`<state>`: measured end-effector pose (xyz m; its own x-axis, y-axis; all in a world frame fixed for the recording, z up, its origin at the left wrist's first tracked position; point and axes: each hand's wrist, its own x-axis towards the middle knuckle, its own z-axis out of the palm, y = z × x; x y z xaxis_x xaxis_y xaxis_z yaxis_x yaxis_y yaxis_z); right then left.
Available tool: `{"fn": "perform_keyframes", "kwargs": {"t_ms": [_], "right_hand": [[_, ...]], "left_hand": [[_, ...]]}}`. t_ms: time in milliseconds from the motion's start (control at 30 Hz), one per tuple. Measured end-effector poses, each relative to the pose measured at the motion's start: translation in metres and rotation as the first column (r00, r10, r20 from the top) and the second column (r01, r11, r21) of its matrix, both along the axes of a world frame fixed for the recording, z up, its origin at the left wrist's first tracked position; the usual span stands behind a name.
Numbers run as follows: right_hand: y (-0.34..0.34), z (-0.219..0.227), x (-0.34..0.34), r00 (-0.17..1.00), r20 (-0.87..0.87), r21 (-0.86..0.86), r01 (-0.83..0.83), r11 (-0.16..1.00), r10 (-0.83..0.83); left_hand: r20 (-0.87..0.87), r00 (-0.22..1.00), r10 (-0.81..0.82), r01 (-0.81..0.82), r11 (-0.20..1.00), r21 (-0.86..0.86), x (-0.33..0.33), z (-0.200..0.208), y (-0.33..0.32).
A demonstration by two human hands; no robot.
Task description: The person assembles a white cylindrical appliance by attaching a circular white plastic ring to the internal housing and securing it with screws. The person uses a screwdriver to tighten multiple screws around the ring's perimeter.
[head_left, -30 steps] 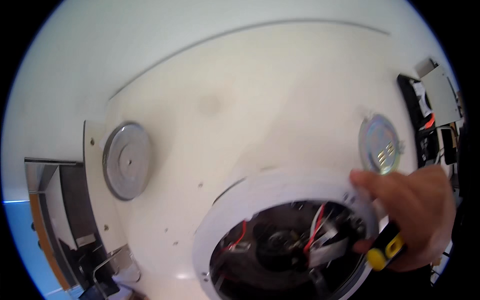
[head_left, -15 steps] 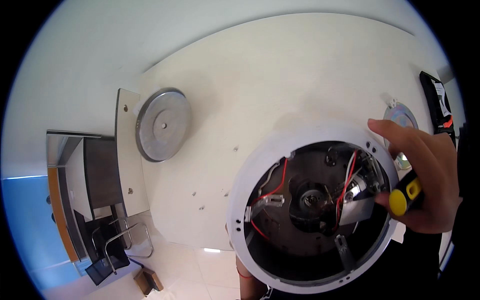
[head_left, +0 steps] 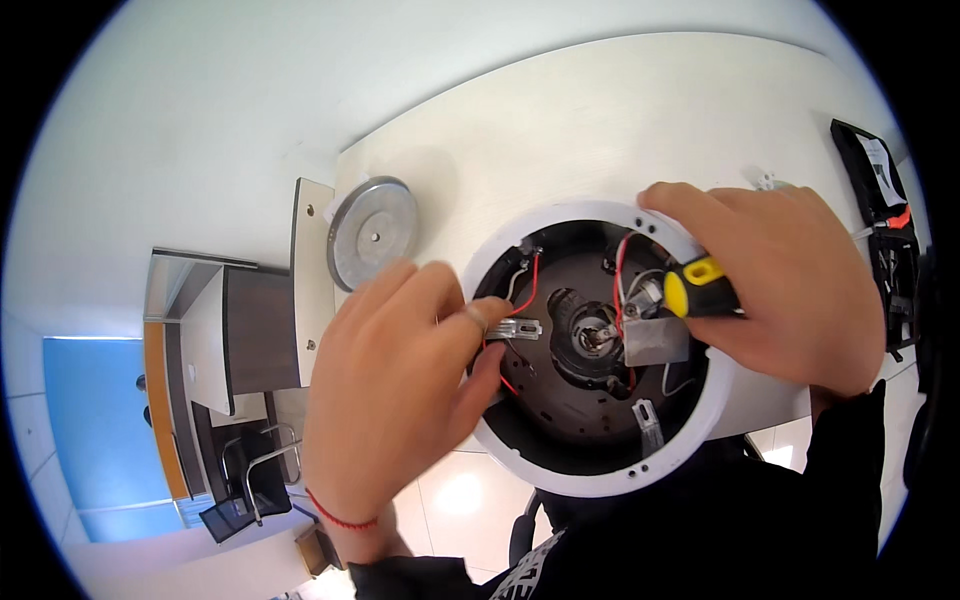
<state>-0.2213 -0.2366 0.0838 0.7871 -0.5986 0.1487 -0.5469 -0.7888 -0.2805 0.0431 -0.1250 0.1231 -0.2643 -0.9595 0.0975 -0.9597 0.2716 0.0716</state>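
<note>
A round housing with a white rim [head_left: 590,487] is held at the table's near edge, its open side facing up. Inside its dark bowl are a round motor-like part [head_left: 595,335], red wires [head_left: 619,280] and a silver plate [head_left: 656,342]. At the left rim, my left hand [head_left: 385,385] pinches a metal bracket [head_left: 522,329] between thumb and finger. My right hand [head_left: 795,285] is closed round a tool with a yellow and black handle [head_left: 705,288], its tip hidden. That hand's index finger rests on the far right rim. Another bracket [head_left: 648,425] shows low inside the bowl.
A silver metal disc [head_left: 372,235] lies on the pale table [head_left: 580,110] at left. A black case [head_left: 875,185] is at the right edge, near a partly hidden shiny plate [head_left: 765,180]. Further left are a chair [head_left: 255,480] and a desk [head_left: 260,330].
My left hand has come up from beneath the housing to its left bracket. My right hand has moved inward over the rim with the tool. The housing appears higher in view.
</note>
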Motion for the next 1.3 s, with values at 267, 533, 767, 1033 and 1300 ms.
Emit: {"fn": "perform_keyframes", "kwargs": {"t_ms": [267, 533, 767, 1033, 1300], "right_hand": [[0.005, 0.005, 0.001, 0.999, -0.031, -0.009, 0.031, 0.999, -0.031], [0.004, 0.003, 0.001, 1.0, -0.01, -0.009, -0.014, 1.0, 0.014], [0.001, -0.007, 0.008, 0.998, 0.066, -0.048, -0.018, 0.999, 0.021], [-0.006, -0.008, 0.012, 0.995, 0.09, -0.029, -0.035, 0.999, 0.037], [0.0, 0.0, 0.003, 0.974, 0.228, -0.023, -0.001, 1.0, 0.006]], "left_hand": [[0.372, 0.923, -0.094, 0.063, 0.994, 0.092, -0.017, -0.001, -0.018], [0.423, 0.894, -0.146, 0.082, 0.983, 0.165, -0.02, 0.01, -0.023], [0.395, 0.905, -0.158, 0.135, 0.987, 0.085, -0.019, 0.014, -0.016], [0.276, 0.958, -0.083, 0.142, 0.968, -0.205, 0.002, 0.017, 0.012], [-0.027, 0.958, 0.287, -0.25, 0.777, -0.577, 0.072, 0.005, 0.1]]}}
